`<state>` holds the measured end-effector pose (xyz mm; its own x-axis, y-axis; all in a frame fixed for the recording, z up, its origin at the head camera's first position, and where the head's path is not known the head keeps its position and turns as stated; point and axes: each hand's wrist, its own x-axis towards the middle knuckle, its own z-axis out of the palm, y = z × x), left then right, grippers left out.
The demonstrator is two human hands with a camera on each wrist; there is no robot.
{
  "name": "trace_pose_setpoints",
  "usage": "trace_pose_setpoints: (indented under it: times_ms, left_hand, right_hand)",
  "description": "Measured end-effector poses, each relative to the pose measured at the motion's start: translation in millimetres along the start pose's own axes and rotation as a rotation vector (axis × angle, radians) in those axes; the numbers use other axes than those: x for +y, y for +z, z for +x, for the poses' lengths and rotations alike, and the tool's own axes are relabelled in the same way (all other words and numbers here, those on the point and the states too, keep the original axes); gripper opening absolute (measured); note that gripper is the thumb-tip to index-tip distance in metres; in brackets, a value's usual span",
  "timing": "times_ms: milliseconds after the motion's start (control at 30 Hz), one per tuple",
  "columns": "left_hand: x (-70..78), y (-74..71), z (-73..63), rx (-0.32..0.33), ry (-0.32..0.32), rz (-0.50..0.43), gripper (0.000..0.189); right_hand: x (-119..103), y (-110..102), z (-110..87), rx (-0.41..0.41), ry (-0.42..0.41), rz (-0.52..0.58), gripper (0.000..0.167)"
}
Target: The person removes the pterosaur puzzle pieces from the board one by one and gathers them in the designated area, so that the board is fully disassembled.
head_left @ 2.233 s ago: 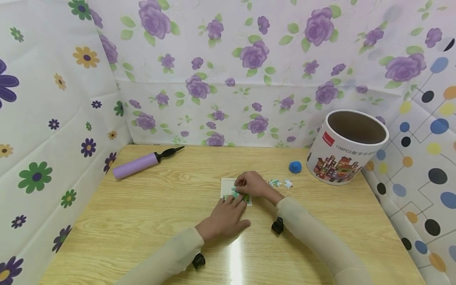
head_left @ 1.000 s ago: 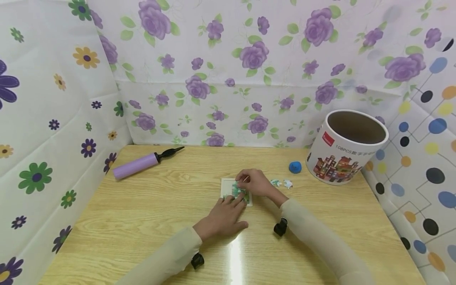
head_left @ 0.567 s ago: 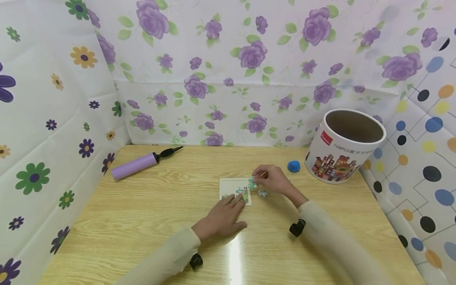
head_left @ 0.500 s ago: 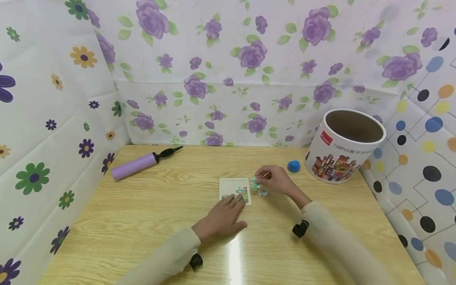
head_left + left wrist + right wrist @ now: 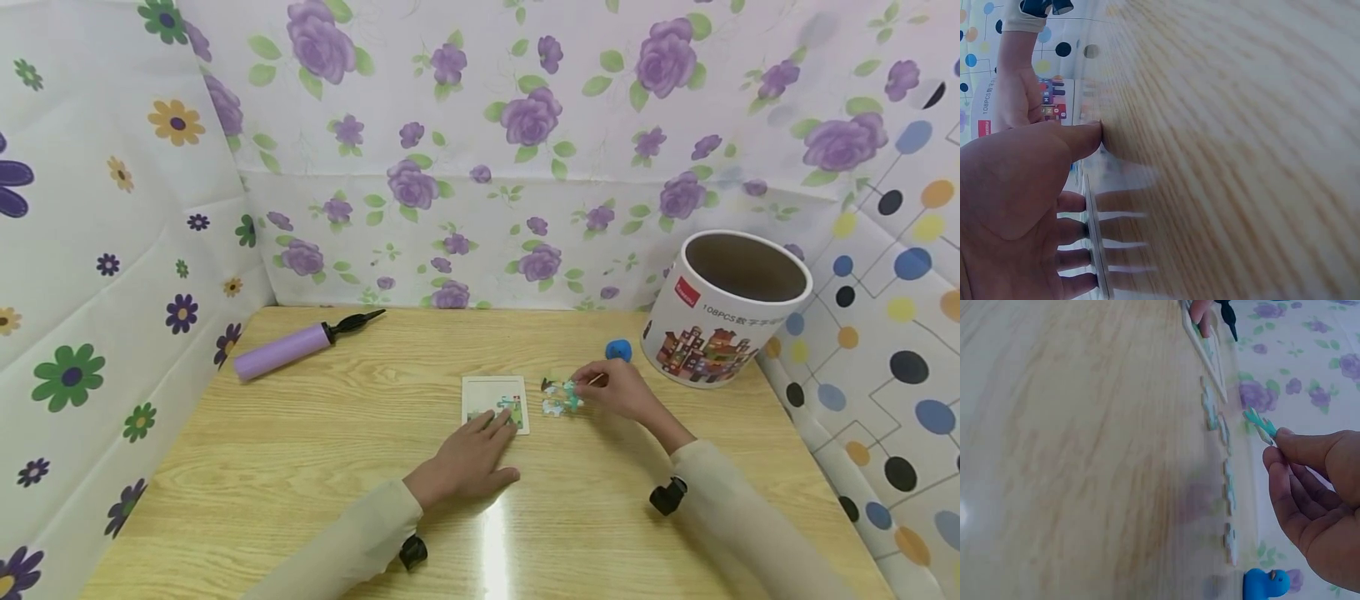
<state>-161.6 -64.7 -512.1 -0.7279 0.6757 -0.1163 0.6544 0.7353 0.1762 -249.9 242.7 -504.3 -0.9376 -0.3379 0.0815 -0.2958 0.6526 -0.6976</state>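
My left hand lies with fingers spread and fingertips on the lower edge of a small white puzzle tray. A few green and teal pieces sit in the tray's lower right, partly covered by the fingers. In the left wrist view, several fingertips touch the tray's edge. My right hand, to the tray's right, pinches a teal jigsaw piece between thumb and forefinger, held above the table in the right wrist view. Loose jigsaw pieces lie between the tray and this hand.
A blue toy duck stands just behind my right hand. The large white printed bucket is at the back right. A purple hand pump lies at the back left. Patterned cloth walls in the wooden table.
My right hand has lifted from the tray and moved right with the teal piece. Pieces from the tray's area now lie just to its right. The left hand has stayed on the tray.
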Motion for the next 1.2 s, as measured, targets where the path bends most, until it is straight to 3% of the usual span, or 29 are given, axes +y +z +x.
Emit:
trace_pose_setpoints:
  times_ms: [567, 1200]
  left_hand:
    - [-0.5, 2.0, 0.5, -0.002, -0.005, -0.004, 0.073]
    - [-0.5, 4.5, 0.2, -0.011, -0.015, -0.001, 0.074]
  right_hand:
    - [22, 9, -8.1, -0.031, 0.077, -0.045, 0.010]
    - [27, 13, -6.5, -0.044, 0.046, -0.098, 0.009]
